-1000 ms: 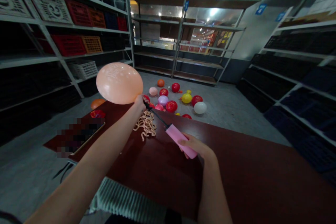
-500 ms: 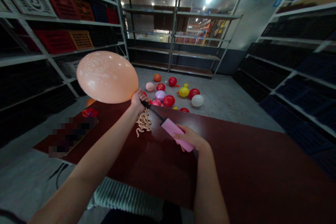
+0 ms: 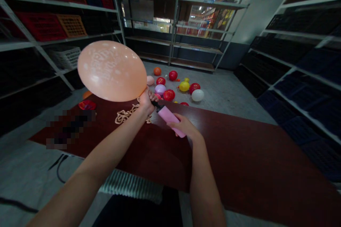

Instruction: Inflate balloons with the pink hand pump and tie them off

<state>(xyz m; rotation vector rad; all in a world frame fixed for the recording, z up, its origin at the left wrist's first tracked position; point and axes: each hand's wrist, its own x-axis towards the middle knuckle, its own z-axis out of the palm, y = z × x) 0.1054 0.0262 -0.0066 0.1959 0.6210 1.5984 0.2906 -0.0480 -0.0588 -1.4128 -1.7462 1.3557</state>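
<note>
A large peach balloon with white lettering is inflated at the upper left. My left hand is closed around its neck, where the black nozzle end of a pink balloon pump meets it. The fingers hide the exact join. Wrapped around the pump's pink body is my right hand. The black rod between the pump's two parts is almost wholly covered by the pink body. Beige uninflated long balloons lie in a tangle on the table behind my left wrist.
The dark red table spans the foreground. A red packet and a blurred-out object lie at its left. Several balloons rest on the floor beyond. Shelves with crates stand left and right, a metal rack behind.
The pink pump body has slid up toward my left hand, covering the black rod. The balloon looks slightly larger, and the view has tilted down a little.
</note>
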